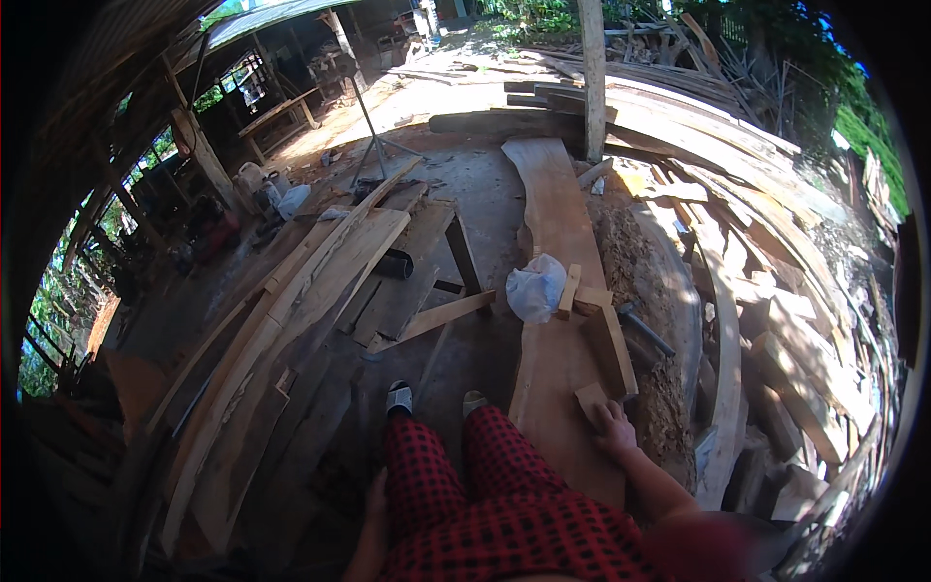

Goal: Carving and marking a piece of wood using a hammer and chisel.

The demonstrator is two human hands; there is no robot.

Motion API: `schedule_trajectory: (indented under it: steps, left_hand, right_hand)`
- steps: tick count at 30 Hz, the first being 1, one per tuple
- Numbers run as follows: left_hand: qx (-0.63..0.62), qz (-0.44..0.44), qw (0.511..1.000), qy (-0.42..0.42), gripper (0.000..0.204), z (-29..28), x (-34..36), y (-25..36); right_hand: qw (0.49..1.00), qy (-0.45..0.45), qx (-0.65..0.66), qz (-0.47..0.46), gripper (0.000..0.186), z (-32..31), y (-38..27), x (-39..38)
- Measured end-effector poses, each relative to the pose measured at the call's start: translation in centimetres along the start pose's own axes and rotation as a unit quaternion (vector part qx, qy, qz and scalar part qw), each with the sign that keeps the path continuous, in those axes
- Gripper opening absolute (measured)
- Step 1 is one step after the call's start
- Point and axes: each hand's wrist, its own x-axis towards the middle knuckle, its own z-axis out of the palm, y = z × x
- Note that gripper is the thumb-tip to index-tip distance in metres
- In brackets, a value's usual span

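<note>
My right hand (614, 429) has its fingers closed on a small flat brown piece (590, 398), which rests on a long wide plank (555, 209). Whether that piece is wood or a folded sheet is unclear. Just ahead of it, a short board (611, 351) stands on edge on the plank, touching small wood blocks (570, 291). A white plastic bag (536, 289) sits beside these blocks. To their right lies a hammer-like tool (647, 328). My left hand (376, 493) hangs by my left thigh, in shadow, its fingers too dark to make out.
Long boards (291, 310) lie stacked on the left, with a dark cylinder (394, 264) among shorter pieces. A post (593, 82) rises beyond the plank. Scrap timber (790, 388) is heaped on the right. A metal stand (373, 136) and a wooden bench (276, 116) stand farther back.
</note>
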Motion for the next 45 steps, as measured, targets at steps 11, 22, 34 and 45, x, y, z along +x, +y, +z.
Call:
schedule_trajectory:
  steps: [11,22,34,45]
  left_hand:
    - [0.248,0.298,0.92,0.056,0.023,2.2,-0.5,2.9]
    - [0.507,0.217,0.834,-0.03,0.021,4.6,1.0,8.5]
    - [0.673,0.36,0.645,-0.035,0.008,5.6,1.8,10.3]
    - [0.531,0.026,0.735,-0.421,0.023,7.8,-8.6,15.3]
  right_hand:
    - [0.978,0.146,0.004,0.147,0.075,-6.0,1.7,-4.2]
    - [0.945,0.137,-0.083,0.284,0.077,-6.6,4.3,-0.3]
    - [0.932,0.084,-0.029,0.351,0.082,-8.6,3.0,1.8]
    - [0.967,0.197,0.144,-0.071,0.05,-12.7,-6.7,5.6]
